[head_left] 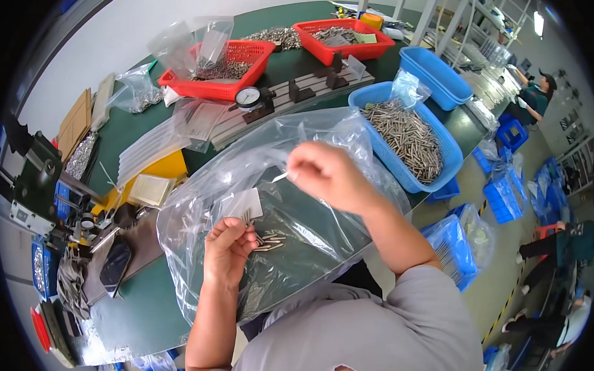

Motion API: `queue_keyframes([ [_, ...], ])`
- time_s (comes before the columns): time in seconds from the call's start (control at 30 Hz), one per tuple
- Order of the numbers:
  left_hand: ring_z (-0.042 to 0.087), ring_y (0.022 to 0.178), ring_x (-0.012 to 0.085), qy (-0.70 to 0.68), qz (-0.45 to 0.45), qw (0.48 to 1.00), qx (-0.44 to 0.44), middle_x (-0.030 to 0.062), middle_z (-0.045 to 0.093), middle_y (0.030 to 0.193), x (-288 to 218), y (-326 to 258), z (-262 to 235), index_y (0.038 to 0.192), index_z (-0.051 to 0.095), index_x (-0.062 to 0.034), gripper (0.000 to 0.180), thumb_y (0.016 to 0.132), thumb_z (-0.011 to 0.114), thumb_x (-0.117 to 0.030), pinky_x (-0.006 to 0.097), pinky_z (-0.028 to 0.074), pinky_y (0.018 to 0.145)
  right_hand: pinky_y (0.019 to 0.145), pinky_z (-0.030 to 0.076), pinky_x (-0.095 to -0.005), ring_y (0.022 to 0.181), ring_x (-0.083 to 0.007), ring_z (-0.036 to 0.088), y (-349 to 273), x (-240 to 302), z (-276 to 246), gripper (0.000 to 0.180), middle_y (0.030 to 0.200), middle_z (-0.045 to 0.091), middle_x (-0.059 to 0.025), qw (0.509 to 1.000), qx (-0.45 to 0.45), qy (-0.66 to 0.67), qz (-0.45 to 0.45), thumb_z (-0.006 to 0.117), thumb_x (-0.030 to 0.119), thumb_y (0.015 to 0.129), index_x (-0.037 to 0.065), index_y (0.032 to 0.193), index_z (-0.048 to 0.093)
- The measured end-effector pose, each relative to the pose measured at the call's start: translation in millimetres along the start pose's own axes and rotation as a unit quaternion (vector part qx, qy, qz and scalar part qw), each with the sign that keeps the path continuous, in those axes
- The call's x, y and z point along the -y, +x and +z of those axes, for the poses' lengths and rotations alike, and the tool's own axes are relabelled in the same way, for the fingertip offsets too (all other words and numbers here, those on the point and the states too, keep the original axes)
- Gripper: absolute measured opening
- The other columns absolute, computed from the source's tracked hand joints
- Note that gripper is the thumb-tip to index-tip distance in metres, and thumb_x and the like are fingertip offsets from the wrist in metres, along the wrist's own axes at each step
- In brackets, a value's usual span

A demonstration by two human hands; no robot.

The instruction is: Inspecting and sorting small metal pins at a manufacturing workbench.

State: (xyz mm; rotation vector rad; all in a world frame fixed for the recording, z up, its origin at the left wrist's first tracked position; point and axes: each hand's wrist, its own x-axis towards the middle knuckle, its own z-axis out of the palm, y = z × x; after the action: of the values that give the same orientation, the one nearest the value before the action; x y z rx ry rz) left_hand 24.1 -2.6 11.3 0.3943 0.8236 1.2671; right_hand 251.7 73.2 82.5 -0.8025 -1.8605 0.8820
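Note:
My left hand [228, 248] is closed around a few slim metal pins [247, 217], whose ends stick up past the fingertips. Beside it, several loose pins [271, 241] lie on a large clear plastic bag [318, 227] spread over the green table. A small pale square sheet [253, 199] lies just beyond those fingers. My right hand [329, 176] is raised above the bag, thumb and fingers pinched. From its fingertips juts a short, slim whitish piece [280, 177], too blurred to name exactly.
A blue basket [447, 151] of metal pins stands right. Behind it is another blue basket [430, 73]. Two red baskets [222, 90] of small parts sit at the back, near a dial gauge [247, 99] on a rail. A phone [116, 265] lies left. Other people are at right.

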Motion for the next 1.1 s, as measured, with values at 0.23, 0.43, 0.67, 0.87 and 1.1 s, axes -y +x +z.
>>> queue_keyframes([
  [0.23, 0.063, 0.065, 0.0180, -0.017, 0.011, 1.000, 0.016, 0.0127, 0.064, 0.078, -4, -1, 5, 0.084, 0.059, -0.0025, 0.003, 0.085, 0.056, -0.004, 0.029, 0.054, 0.059, 0.063, 0.046, -0.0332, 0.068, -0.0258, 0.060, 9, 0, -126, 0.007, 0.079, 0.061, -0.0120, 0.899, -0.210, -0.377, 0.069, 0.058, 0.008, 0.080, 0.003, 0.085, 0.058],
  [0.43, 0.062, 0.064, 0.0176, -0.009, 0.021, 1.000, -0.001, 0.0122, 0.063, 0.079, -8, -1, 0, 0.085, 0.058, -0.0025, 0.003, 0.085, 0.055, -0.004, 0.029, 0.054, 0.060, 0.073, 0.046, -0.0358, 0.087, -0.0292, 0.059, -1, -39, -156, 0.010, 0.089, 0.063, -0.0120, 0.853, -0.200, -0.478, 0.060, 0.060, 0.012, 0.079, 0.007, 0.088, 0.063],
  [0.67, 0.062, 0.067, 0.0181, -0.052, 0.078, 0.995, 0.021, 0.0119, 0.063, 0.078, -16, 8, -10, 0.086, 0.058, -0.0015, 0.004, 0.084, 0.055, -0.004, 0.029, 0.053, 0.061, 0.062, 0.045, -0.0250, 0.070, -0.0145, 0.058, 12, 8, -55, 0.011, 0.084, 0.062, -0.0062, 0.983, -0.040, -0.179, 0.029, 0.061, 0.004, 0.081, 0.003, 0.091, 0.061],
  [0.87, 0.061, 0.066, 0.0181, -0.091, 0.105, 0.990, -0.011, 0.0123, 0.062, 0.078, -18, 6, -9, 0.085, 0.058, -0.0021, 0.003, 0.084, 0.055, -0.003, 0.029, 0.053, 0.060, 0.065, 0.046, -0.0351, 0.074, -0.0272, 0.059, 27, -8, 35, 0.012, 0.081, 0.060, -0.0090, 0.941, 0.267, -0.194, -0.074, 0.063, 0.007, 0.075, 0.005, 0.087, 0.061],
  [1.1, 0.061, 0.065, 0.0177, -0.082, 0.095, 0.992, -0.026, 0.0123, 0.062, 0.079, -19, 6, -11, 0.084, 0.057, -0.0018, 0.003, 0.084, 0.055, -0.004, 0.029, 0.052, 0.060, 0.071, 0.047, -0.0377, 0.082, -0.0286, 0.059, 13, -38, 71, 0.016, 0.087, 0.058, -0.0075, 0.927, 0.326, -0.178, -0.047, 0.064, 0.008, 0.074, 0.010, 0.089, 0.064],
])
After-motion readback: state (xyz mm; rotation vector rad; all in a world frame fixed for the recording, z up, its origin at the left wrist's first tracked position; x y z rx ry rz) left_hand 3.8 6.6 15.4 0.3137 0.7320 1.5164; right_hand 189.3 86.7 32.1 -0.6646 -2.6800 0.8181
